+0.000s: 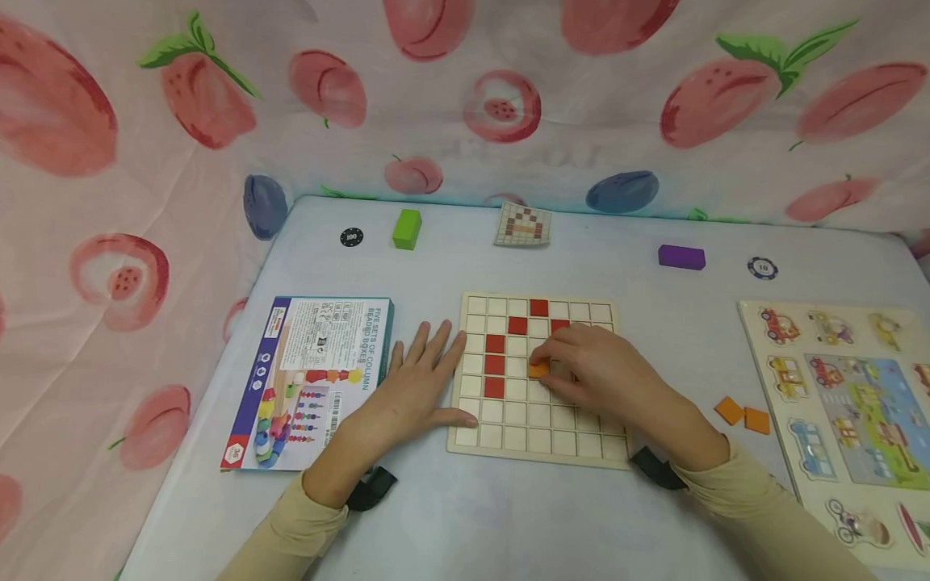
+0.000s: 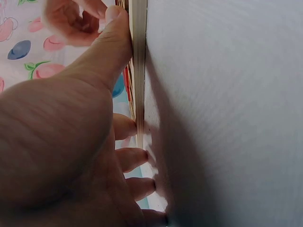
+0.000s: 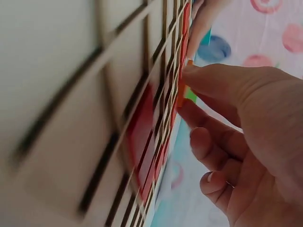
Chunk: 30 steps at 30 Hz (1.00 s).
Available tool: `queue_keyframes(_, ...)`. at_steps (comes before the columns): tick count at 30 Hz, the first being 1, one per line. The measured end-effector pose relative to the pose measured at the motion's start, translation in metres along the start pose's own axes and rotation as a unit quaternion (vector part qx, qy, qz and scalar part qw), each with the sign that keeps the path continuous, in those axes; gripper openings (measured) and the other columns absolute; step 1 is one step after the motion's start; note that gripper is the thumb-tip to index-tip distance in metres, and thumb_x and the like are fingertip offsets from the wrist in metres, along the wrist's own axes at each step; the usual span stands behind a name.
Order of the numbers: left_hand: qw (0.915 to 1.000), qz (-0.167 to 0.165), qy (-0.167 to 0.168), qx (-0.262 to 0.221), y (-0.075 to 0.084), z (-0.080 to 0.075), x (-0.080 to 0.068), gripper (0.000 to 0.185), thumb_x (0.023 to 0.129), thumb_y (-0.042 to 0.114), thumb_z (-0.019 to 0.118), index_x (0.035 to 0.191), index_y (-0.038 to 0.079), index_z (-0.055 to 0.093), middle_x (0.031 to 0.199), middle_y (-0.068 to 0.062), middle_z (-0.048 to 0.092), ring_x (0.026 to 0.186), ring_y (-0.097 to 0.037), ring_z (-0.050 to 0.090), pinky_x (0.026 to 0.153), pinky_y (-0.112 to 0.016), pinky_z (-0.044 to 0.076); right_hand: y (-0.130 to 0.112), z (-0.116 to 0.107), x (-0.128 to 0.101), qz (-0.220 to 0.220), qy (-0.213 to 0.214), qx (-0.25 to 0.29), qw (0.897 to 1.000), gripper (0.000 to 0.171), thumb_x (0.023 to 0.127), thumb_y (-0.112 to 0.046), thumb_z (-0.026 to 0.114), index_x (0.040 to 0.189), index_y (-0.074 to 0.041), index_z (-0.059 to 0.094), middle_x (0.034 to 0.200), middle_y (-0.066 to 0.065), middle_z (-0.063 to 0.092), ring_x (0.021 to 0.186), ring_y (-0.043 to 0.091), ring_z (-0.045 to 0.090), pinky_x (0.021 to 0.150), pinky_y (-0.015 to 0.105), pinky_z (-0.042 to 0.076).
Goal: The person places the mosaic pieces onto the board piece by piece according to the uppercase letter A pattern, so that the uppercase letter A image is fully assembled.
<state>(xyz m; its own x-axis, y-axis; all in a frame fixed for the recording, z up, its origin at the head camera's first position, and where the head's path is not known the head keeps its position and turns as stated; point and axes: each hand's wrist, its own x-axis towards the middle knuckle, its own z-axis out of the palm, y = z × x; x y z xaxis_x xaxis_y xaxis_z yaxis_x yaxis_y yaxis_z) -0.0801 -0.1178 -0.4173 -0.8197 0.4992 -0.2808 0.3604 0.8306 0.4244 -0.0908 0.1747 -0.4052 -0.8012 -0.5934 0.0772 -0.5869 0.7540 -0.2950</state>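
Observation:
A square wooden grid board [image 1: 459, 395] lies flat on the table. Several red square tiles [image 1: 495, 365] sit in its cells, in a slanting and upright row. My right hand [image 1: 606, 371] is over the board and pinches an orange square tile [image 1: 539, 369] between thumb and forefinger, right at a middle cell; the right wrist view shows the orange tile [image 3: 182, 92] edge-on. Part of the board's right side is hidden under this hand. My left hand [image 1: 417, 395] rests with spread fingers along the board's left edge, its thumb on the lower left corner.
Two loose orange tiles [image 1: 743, 415] lie right of the board, beside a picture puzzle board [image 1: 756, 347]. A beaded-box package [image 1: 312, 379] is at left. Behind stand a pattern card [image 1: 523, 225], a green block [image 1: 407, 229], a purple block [image 1: 681, 257] and two chips [image 1: 352, 236].

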Motion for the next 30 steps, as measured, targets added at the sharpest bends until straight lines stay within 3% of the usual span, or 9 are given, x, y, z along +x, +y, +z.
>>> queue_keyframes(4,1.0000,-0.003,-0.001,0.005,0.001,0.000,0.000,0.117,0.086,0.061,0.081,0.171,0.009,0.020,0.181,-0.018,0.008,0.167,-0.048,0.000,0.128,-0.078,0.012,-0.008,0.006,0.016,-0.038,-0.010,-0.012,0.999,0.019,0.090,-0.022,0.085,0.109,-0.018,0.082,0.108,-0.003,0.079,0.108,0.021,0.073,0.103,0.044,0.059)
queue_keyframes(8,0.9999,-0.006,-0.001,0.008,0.000,0.000,0.000,0.117,0.086,0.062,0.081,0.171,0.009,0.020,0.181,-0.017,0.008,0.167,-0.048,0.000,0.128,-0.078,0.012,-0.012,0.010,0.024,-0.058,0.003,-0.022,0.998,0.016,0.090,-0.024,0.086,0.105,-0.019,0.084,0.104,-0.006,0.079,0.101,0.018,0.071,0.096,0.039,0.060)
queue_keyframes(15,0.9999,-0.007,-0.003,0.009,0.001,0.000,0.001,0.117,0.086,0.062,0.081,0.171,0.010,0.020,0.181,-0.017,0.008,0.167,-0.048,0.000,0.128,-0.078,0.012,-0.011,0.008,0.014,-0.050,0.011,-0.026,0.998,0.016,0.089,-0.024,0.087,0.104,-0.019,0.085,0.104,-0.005,0.081,0.100,0.019,0.069,0.091,0.038,0.059)
queue_keyframes(21,0.9999,-0.008,-0.003,0.011,0.002,0.001,0.001,0.118,0.085,0.062,0.082,0.171,0.009,0.021,0.181,-0.018,0.008,0.167,-0.048,0.000,0.128,-0.078,0.011,0.005,-0.001,-0.018,0.004,0.014,-0.009,1.000,0.021,0.090,-0.025,0.087,0.110,-0.022,0.083,0.112,-0.003,0.079,0.105,0.020,0.068,0.090,0.041,0.059)
queue_keyframes(30,0.9999,-0.004,-0.001,0.015,0.001,0.001,0.000,0.117,0.086,0.061,0.081,0.171,0.008,0.021,0.181,-0.018,0.008,0.167,-0.048,0.001,0.127,-0.078,0.012,0.047,-0.020,-0.098,0.114,0.036,-0.032,0.992,0.031,0.083,-0.025,0.091,0.113,-0.025,0.081,0.117,0.000,0.078,0.108,0.025,0.070,0.092,0.053,0.057)
